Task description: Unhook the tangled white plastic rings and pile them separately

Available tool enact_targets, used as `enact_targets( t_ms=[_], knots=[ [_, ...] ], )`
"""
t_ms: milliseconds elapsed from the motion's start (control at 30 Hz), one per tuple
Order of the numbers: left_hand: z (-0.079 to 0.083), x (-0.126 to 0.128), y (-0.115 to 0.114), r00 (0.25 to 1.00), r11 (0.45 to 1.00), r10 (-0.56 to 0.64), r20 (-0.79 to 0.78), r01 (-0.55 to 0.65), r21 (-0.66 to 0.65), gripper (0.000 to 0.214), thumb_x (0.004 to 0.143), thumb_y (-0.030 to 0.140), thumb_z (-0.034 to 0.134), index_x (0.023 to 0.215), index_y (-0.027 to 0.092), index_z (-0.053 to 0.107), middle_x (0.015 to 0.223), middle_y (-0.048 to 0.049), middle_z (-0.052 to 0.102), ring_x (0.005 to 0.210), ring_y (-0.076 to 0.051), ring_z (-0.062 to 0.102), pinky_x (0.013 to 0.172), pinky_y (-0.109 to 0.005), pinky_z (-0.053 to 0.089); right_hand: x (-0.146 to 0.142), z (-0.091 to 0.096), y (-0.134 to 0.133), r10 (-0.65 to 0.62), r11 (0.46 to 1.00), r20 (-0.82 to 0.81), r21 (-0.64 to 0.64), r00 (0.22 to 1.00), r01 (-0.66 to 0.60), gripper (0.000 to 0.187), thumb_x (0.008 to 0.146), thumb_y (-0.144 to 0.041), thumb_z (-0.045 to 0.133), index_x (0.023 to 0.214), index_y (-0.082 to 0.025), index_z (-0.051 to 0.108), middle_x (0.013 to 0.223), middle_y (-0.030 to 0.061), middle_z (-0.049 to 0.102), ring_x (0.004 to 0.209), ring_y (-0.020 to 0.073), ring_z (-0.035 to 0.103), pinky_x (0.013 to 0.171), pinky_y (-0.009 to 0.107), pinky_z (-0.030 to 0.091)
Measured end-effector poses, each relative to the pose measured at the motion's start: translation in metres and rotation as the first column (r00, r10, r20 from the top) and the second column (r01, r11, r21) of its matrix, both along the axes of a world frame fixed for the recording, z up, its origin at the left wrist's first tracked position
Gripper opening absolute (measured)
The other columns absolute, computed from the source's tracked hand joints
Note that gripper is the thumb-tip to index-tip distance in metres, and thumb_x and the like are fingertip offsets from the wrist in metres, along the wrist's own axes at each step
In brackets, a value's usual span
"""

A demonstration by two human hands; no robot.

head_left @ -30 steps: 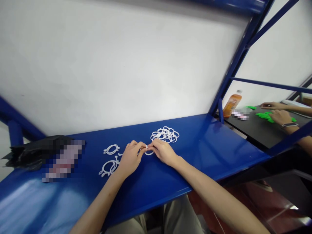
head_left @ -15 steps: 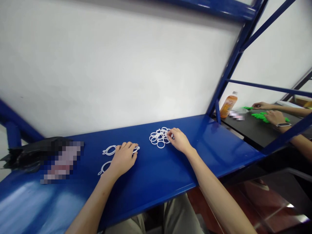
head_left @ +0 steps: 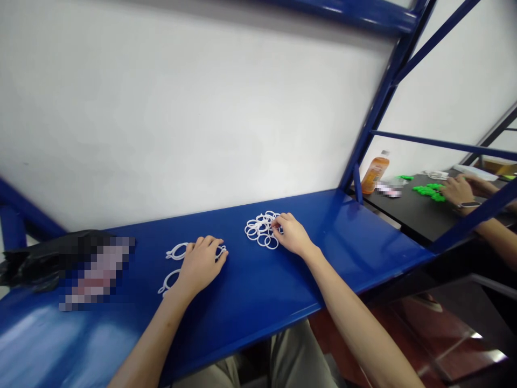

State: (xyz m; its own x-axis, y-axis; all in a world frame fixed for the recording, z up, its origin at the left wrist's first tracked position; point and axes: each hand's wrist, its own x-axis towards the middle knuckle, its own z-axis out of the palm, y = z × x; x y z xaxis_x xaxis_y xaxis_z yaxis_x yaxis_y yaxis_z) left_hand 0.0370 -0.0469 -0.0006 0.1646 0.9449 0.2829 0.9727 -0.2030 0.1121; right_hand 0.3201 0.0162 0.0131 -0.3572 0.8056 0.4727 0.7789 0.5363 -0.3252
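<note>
My left hand (head_left: 200, 264) lies palm down on the blue bench (head_left: 343, 237), fingers loosely spread over a white ring piece (head_left: 221, 250). Two more joined white ring pieces (head_left: 177, 251) (head_left: 166, 281) lie just left of that hand. My right hand (head_left: 293, 234) is at the right edge of a pile of loose white rings (head_left: 258, 229). Its fingertips are pinched on one ring of the pile.
A black bag (head_left: 40, 258) lies at the bench's left end. A blue frame post (head_left: 371, 124) rises on the right. Beyond it, on a black table (head_left: 412, 213), stand an orange bottle (head_left: 375, 173) and green parts (head_left: 428, 189), with a co-worker's hand (head_left: 458, 188) among them.
My hands, together on one ring a second ago, have parted. The left laid its ring piece down at the left; the right reached into the pile and now pinches a ring.
</note>
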Motion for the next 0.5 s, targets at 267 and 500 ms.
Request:
enact_targets(
  t_ms=[267,500],
  knots=[
    [-0.002,-0.002,0.002,0.998,0.998,-0.050,0.049,0.048,0.037,0.028,0.095,0.034,0.045,0.102,0.020,0.068,0.113,-0.0106,0.068,0.105,-0.030,0.057,0.090,-0.047,0.041,-0.005,0.000,-0.002,0.014,1.000,-0.021,0.016,1.000,-0.013,0.006,0.092,-0.018,0.059,0.090,-0.020,0.064,0.090,0.0050,0.065,0.091,0.0202,0.055,0.075,0.030,0.047],
    [0.009,0.015,-0.003,0.884,0.970,-0.243,0.400,0.223,0.099,0.024,0.096,0.039,0.048,0.100,0.024,0.066,0.111,-0.0057,0.066,0.105,-0.023,0.058,0.096,-0.040,0.045,-0.033,-0.001,-0.022,0.243,0.970,-0.101,0.044,0.965,-0.240,0.008,0.094,-0.022,0.058,0.101,-0.021,0.062,0.097,0.0050,0.066,0.096,0.0195,0.059,0.085,0.032,0.048]
  ],
)
